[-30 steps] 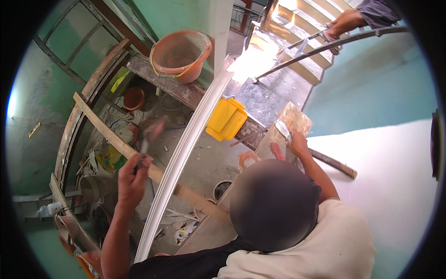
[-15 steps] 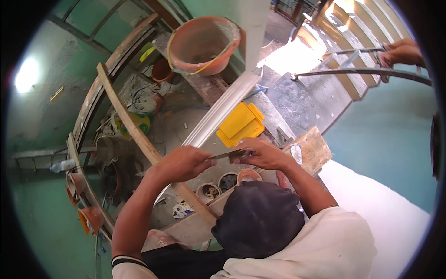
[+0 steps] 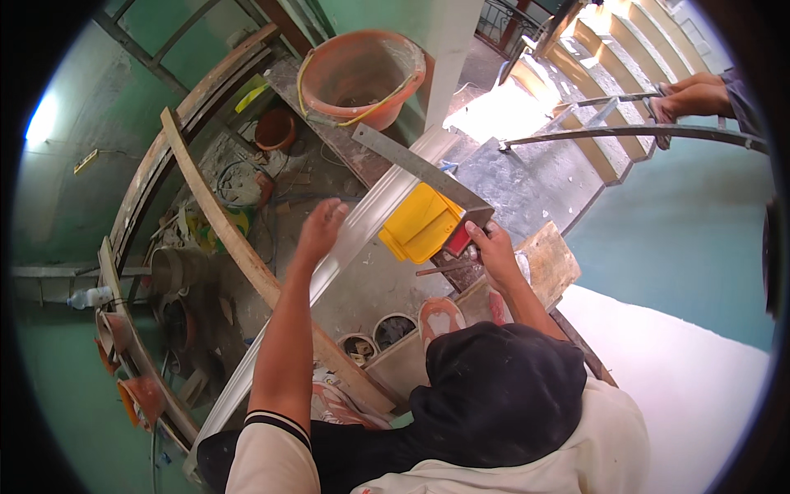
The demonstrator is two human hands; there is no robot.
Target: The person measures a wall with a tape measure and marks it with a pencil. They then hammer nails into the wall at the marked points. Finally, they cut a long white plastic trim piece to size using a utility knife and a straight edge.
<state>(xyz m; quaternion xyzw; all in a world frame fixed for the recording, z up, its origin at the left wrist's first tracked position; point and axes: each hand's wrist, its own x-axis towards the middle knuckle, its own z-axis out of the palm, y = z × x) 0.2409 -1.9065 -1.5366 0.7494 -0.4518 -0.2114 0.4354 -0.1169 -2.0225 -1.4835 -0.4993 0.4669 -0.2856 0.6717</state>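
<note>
Two orange containers (image 3: 144, 399) sit at the near left, with a clear plastic bottle (image 3: 90, 297) lying a little farther off. A curved frame (image 3: 188, 103) arcs along the left side, and from it a long wooden strip (image 3: 218, 210) slants toward the near middle. A smaller orange bucket (image 3: 276, 130) stands on the littered floor beyond. At the far middle is a large orange tub (image 3: 354, 70) with a yellow handle. A white moulding (image 3: 374, 212) runs diagonally through the middle, with a yellow lid (image 3: 421, 221) just to its right. A rough wooden board (image 3: 551, 262) lies farther right; at the far right, a metal rail (image 3: 625, 131) stands before a staircase (image 3: 576, 82), with another person's legs (image 3: 704, 100) beside it.

The hands are apart. The left hand (image 3: 321, 229) is just left of the moulding, fingers partly curled; whether it pinches anything cannot be told, and its forearm covers part of the moulding. The right hand (image 3: 492, 247) grips the red-marked stock of a metal square (image 3: 424, 174), near the yellow lid. The square's blade reaches leftward across the moulding's far part; whether they touch is unclear.
</note>
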